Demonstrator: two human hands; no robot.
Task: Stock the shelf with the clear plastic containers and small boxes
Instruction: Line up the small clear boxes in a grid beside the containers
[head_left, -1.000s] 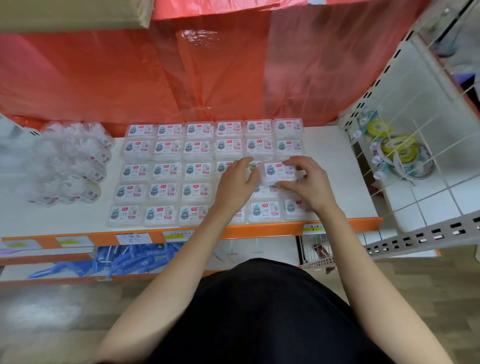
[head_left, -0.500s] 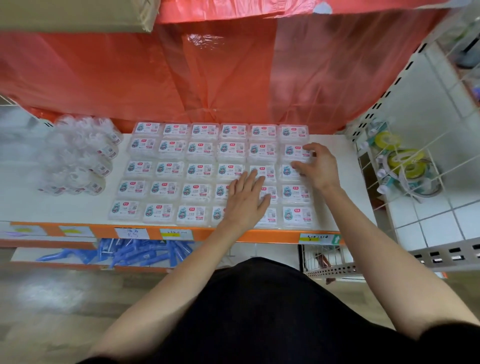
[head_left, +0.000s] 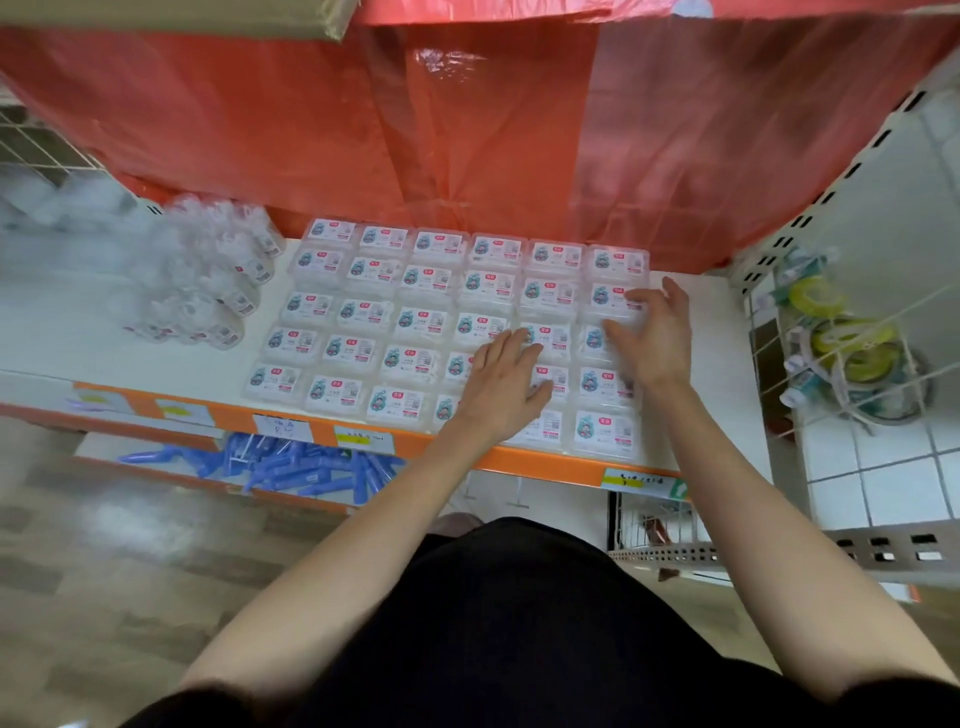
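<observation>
Place: I read this as a shop | shelf (head_left: 719, 322): paper price tags (head_left: 363, 439) along its orange front edge | rows of identical labelled boxes (head_left: 426, 322) | blue packs (head_left: 291, 462) on the tier below | yellow rolls (head_left: 852, 338) stocked past its right edge

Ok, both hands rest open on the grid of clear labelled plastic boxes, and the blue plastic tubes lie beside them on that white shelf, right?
No: the head view shows the blue plastic tubes on the lower shelf. The left hand and right hand rest open on the clear labelled plastic boxes.
</observation>
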